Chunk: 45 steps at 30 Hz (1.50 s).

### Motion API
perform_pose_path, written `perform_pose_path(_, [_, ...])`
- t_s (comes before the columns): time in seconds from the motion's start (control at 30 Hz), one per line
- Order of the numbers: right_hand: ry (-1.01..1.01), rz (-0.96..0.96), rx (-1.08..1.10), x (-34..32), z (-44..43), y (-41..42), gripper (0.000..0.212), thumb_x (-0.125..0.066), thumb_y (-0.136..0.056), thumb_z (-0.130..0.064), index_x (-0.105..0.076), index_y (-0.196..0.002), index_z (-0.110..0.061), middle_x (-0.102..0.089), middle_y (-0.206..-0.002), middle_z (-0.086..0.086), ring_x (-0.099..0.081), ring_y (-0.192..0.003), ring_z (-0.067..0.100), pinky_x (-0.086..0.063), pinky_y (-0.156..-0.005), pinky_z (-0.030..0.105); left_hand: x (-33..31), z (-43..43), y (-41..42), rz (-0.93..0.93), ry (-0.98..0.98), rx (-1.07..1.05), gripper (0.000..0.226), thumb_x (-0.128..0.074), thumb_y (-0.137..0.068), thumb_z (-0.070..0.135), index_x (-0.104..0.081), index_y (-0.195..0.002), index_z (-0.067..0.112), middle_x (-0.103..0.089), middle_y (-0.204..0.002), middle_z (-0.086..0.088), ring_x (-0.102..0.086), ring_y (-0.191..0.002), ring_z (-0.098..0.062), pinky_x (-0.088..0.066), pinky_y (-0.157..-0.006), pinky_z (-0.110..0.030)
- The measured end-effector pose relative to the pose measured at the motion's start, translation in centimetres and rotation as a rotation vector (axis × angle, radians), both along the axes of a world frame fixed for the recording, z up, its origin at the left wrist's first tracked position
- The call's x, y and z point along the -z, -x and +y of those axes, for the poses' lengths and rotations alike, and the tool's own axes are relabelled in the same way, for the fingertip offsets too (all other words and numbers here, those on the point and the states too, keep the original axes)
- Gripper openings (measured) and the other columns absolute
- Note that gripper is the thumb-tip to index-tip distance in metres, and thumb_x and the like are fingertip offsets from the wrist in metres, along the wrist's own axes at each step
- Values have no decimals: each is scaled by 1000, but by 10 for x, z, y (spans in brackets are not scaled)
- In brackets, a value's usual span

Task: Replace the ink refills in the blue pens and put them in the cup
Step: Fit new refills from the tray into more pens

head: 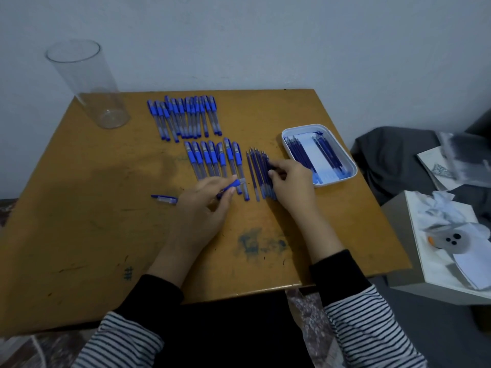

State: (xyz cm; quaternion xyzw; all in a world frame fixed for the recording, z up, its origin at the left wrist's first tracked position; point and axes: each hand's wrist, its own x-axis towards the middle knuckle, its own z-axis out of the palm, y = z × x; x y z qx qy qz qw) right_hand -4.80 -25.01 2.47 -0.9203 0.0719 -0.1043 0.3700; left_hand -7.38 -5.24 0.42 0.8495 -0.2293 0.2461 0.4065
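My left hand [206, 200] grips a blue pen part [230, 187] with a clear end, just in front of a row of several capped blue pens [212, 160]. My right hand [291, 181] rests on a row of loose ink refills [256, 168], its fingers pinching one refill. A second, larger group of capped blue pens [184, 116] lies farther back. A blue pen cap [165, 199] lies alone to the left of my left hand. The tall clear cup [90, 86] stands at the table's far left corner and looks empty.
A white tray [348, 160] holding more refills sits right of my right hand. The wooden table [93, 208] has ink stains near its front. Off the table's right side are a dark cloth [393, 160] and a box with tissue [446, 235].
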Motion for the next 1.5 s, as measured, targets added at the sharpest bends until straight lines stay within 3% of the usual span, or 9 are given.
perform_pose_path(0.2, [12,-13,-8,1,-3,7,31,-56,-98,-5,-64,-128,-6,-67,-122,10,-60,-113,18,-41,-90,15,-3,-7,-1,47,-23,7,27,-68,-96,16,-72,-123,13,-73,-110,2,-63,-98,-3,-50,-86,-13])
perform_pose_path(0.37, [-76,-47,13,-2,-12,12,27,-58,-97,-12,-68,-123,-13,-69,-112,-2,-58,-97,4,-39,-75,0,1,-20,-8,-7,-25,22,27,-69,-96,17,-73,-122,11,-74,-109,-1,-68,-99,-9,-55,-87,-23])
perform_pose_path(0.5, [-242,-93,77,-11,-34,9,23,-61,-96,-13,-72,-116,-18,-69,-104,-10,-61,-93,-2,-47,-80,8,3,-28,-13,-53,-7,20,25,-68,-97,17,-73,-122,11,-74,-106,-1,-68,-90,-10,-56,-82,-24])
perform_pose_path(0.6, [-268,-121,129,-16,-60,3,23,-61,-96,-8,-72,-115,-13,-70,-103,-7,-65,-98,5,-52,-90,21,3,-34,-15,-39,14,48,26,-66,-99,19,-72,-122,10,-74,-104,-1,-67,-78,-14,-55,-75,-25])
perform_pose_path(0.77, [-55,9,113,-20,-95,-9,21,-64,-94,-11,-74,-112,-13,-72,-110,1,-63,-100,8,-46,-82,10,5,-36,-13,-3,-4,45,28,-65,-99,21,-71,-125,11,-74,-107,-1,-67,-94,-9,-53,-87,-17])
perform_pose_path(0.9, [5,117,52,-24,-102,-16,21,-64,-95,-13,-74,-113,-15,-69,-110,-2,-59,-103,9,-46,-89,20,6,-34,-12,30,11,42,29,-64,-99,24,-70,-126,15,-74,-107,2,-67,-92,-7,-57,-83,-24])
perform_pose_path(1.2, [-61,170,40,-25,-102,-20,18,-70,-90,-11,-75,-107,-15,-68,-96,-3,-61,-93,8,-50,-79,19,4,-35,-11,24,-2,46,28,-68,-96,17,-72,-123,12,-75,-106,0,-69,-93,-10,-57,-84,-24])
perform_pose_path(1.37, [-54,157,44,-23,-104,-20,22,-61,-94,-5,-75,-106,-17,-66,-100,-5,-60,-98,10,-52,-86,24,2,-36,-9,23,-15,44,28,-69,-95,16,-72,-123,11,-75,-105,0,-67,-91,-8,-54,-83,-18])
perform_pose_path(1.5, [-80,172,33,-21,-104,-20,19,-69,-91,-9,-75,-108,-15,-68,-99,-3,-62,-97,10,-51,-83,22,2,-36,-10,30,-4,48,28,-69,-95,15,-72,-123,11,-74,-106,0,-67,-91,-8,-53,-83,-15])
